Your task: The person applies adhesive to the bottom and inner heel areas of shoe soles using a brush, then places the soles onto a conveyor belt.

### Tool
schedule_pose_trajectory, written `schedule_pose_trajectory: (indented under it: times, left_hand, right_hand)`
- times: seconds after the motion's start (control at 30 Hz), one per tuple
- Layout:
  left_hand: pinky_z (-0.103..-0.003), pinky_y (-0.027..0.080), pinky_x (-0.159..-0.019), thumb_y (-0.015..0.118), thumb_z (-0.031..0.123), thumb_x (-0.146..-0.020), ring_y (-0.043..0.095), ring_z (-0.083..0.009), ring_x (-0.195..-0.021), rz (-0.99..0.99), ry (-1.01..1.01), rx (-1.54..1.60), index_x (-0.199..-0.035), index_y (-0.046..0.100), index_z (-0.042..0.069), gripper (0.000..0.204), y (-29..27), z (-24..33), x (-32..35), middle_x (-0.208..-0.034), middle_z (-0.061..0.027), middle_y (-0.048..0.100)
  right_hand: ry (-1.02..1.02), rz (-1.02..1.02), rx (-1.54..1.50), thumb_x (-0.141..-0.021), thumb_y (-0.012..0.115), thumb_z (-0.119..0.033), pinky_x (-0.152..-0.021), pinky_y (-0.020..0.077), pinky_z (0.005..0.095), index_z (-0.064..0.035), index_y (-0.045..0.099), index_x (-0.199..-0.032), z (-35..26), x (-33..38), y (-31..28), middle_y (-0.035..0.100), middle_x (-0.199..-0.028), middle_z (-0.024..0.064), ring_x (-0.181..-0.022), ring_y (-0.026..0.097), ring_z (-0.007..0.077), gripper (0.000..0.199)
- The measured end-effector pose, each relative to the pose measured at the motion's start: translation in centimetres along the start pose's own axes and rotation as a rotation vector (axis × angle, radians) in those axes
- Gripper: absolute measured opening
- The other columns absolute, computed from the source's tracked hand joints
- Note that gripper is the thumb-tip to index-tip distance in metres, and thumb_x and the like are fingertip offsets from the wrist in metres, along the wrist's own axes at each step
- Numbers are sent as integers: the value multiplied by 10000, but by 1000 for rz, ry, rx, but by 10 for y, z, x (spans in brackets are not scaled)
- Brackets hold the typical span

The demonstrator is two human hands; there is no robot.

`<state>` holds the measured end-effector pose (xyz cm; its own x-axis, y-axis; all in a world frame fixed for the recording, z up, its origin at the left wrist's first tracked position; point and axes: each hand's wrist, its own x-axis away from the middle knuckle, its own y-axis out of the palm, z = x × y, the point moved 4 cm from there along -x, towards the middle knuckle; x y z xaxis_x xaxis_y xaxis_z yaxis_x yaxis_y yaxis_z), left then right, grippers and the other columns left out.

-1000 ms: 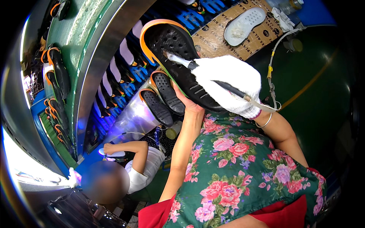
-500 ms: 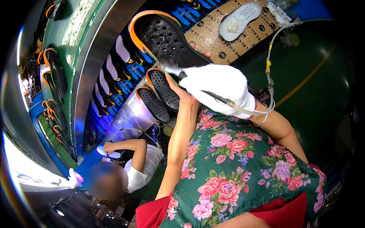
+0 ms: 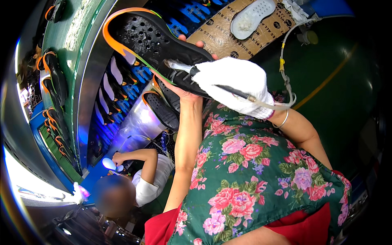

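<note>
A black shoe sole (image 3: 163, 43) with an orange and green rim and small round holes is tilted up in front of me. My left hand (image 3: 185, 93) grips it from below, thumb along the near side and fingertips showing over the far side. In a white glove, my right hand (image 3: 234, 87) is closed around a brush (image 3: 179, 66) joined to a thin hose. The bristles touch the inner face of the sole near its middle. Whitish wet residue shows around the holes. The glove hides my right fingers and part of the brush handle.
Two similar soles (image 3: 161, 111) stand just below the held one. A pale insole-shaped piece (image 3: 252, 19) lies on brown cardboard (image 3: 220, 38). The hose (image 3: 282, 67) loops at right. A curved green conveyor (image 3: 83, 36) carries soles at left. A co-worker's hand (image 3: 117, 158) holds a pale piece.
The sole in my left hand has shifted left, along with that hand. The brush has gone from the sole's near edge to its inner face.
</note>
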<state>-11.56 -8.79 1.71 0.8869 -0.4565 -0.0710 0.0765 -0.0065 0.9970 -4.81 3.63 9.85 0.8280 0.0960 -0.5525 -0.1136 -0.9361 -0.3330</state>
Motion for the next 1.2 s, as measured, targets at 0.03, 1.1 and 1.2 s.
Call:
schedule_pose_trajectory:
  times: [0.03, 1.1, 1.2]
  left_hand:
    - [-674, 458, -996, 586, 787, -818, 521, -349, -1291, -3, -18, -27, -1503, 393, 106, 985, -4, 2, 1, -1386, -154, 557]
    - [-518, 460, -834, 577, 852, -752, 556, -375, -1036, -54, -425, -324, -1488, 392, 30, 1119, 10, 49, -12, -1307, -216, 549]
    - [-519, 472, -840, 576, 841, -754, 569, -397, -1074, -138, -495, -393, -1503, 397, 35, 1116, 8, 56, -11, -1331, -231, 557]
  right_hand:
    - [-73, -35, 102, -837, 735, -36, -793, 579, 360, -56, 757, -1102, -5, 2, 0, 753, -1041, 122, -958, 730, 264, 267]
    - [145, -265, -394, -834, 757, -117, -761, 577, 339, -99, 761, -945, -5, 6, 18, 740, -936, 81, -828, 721, 255, 113]
    - [149, -267, -396, -824, 779, -87, -751, 579, 340, -83, 781, -1002, -5, -2, 12, 762, -997, 103, -848, 731, 241, 179]
